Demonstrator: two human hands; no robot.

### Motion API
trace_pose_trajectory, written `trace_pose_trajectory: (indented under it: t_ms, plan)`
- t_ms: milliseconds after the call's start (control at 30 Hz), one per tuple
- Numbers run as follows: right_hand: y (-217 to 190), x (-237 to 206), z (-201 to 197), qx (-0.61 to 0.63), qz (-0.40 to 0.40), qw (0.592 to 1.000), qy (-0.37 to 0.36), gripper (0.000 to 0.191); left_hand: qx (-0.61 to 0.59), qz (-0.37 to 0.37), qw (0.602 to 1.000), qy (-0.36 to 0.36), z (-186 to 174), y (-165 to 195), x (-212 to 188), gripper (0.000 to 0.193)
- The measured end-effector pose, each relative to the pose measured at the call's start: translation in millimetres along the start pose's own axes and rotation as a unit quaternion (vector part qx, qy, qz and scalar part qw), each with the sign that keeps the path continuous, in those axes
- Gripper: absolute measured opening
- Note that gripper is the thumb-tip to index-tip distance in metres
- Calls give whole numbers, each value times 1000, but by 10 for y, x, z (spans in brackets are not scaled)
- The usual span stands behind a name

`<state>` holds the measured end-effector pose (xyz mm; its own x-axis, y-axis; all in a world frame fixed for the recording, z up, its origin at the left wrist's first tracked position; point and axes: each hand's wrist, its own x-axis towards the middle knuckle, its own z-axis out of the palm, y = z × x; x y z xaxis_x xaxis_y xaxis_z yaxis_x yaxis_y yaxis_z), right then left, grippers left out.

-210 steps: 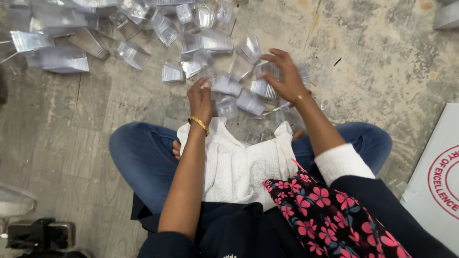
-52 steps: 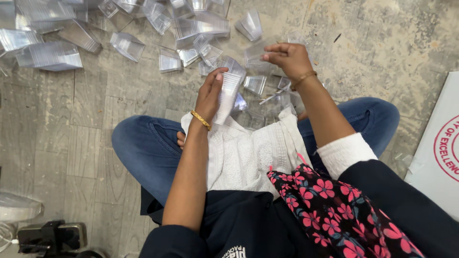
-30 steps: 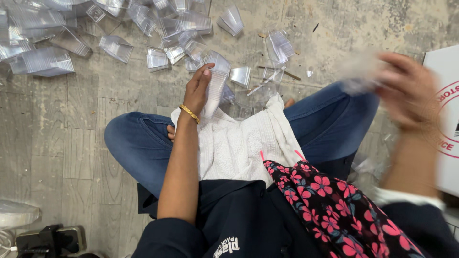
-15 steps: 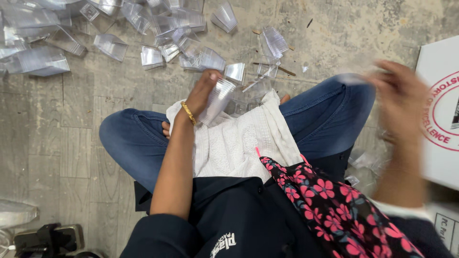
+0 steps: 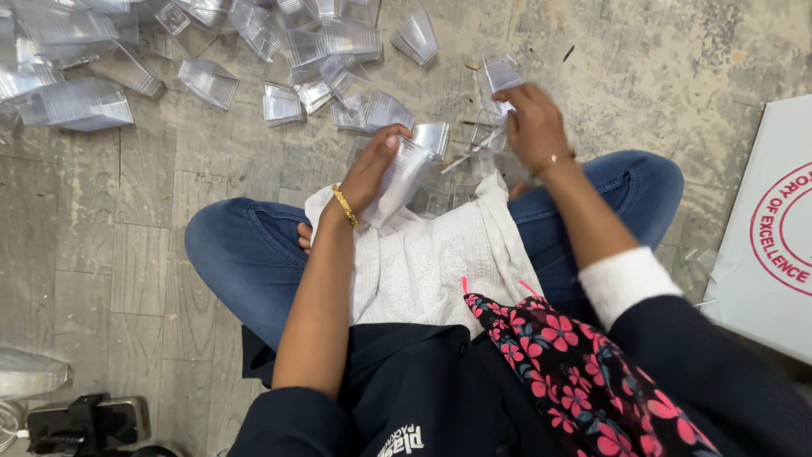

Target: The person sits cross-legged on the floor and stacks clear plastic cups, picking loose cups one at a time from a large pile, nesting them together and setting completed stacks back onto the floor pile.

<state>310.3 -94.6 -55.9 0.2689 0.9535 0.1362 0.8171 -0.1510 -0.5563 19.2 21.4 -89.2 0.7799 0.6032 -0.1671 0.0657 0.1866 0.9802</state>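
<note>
Left hand (image 5: pixel 370 172), ringed at the wrist by a gold bangle (image 5: pixel 344 206), is seen closed around a nested stack of clear plastic cups (image 5: pixel 396 180), which is held tilted over the lap, its lower end just above a white embroidered cloth (image 5: pixel 431 262) spread across the crossed legs. Right hand (image 5: pixel 531 127) is stretched forward past the knees, its fingers curled down onto a small clear plastic cup (image 5: pixel 499 74) at the near edge of the scatter; whether that cup is actually gripped cannot be told.

Many more clear plastic cups and stacks of them (image 5: pixel 321 51) are strewn over the grey stone floor (image 5: pixel 127 254) across the top of the view, the nearest lying just beyond the knees, between the two hands. Bare floor is left to the left of the blue-jeaned leg (image 5: pixel 245 254) and also to the right of the other knee, up to the slanted edge of a white board with a red round emblem (image 5: pixel 761 245), which lies near that knee. A dark cloth with pink flowers (image 5: pixel 584 372) is draped over the right side of the lap, beside the white sleeve cuff. At the lower left corner, a black device (image 5: pixel 85 419) is seen on the floor, well apart from both hands.
</note>
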Motion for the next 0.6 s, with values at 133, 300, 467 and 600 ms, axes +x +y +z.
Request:
trace_pose_trajectory:
  t_ms: [133, 300, 467, 600]
  plan:
    - [382, 190, 90, -103, -113, 988, 2, 38, 18, 18, 998, 49, -32, -56, 14, 47]
    - [548, 321, 143, -72, -80, 988, 115, 25, -15, 6, 998, 61, -4, -84, 16, 45]
    - [646, 282, 52, 131, 54, 981, 136, 14, -19, -4, 998, 58, 1, -40, 10, 46]
    - [608, 237, 24, 319, 47, 940, 113, 19, -8, -13, 998, 62, 8, 14, -21, 47]
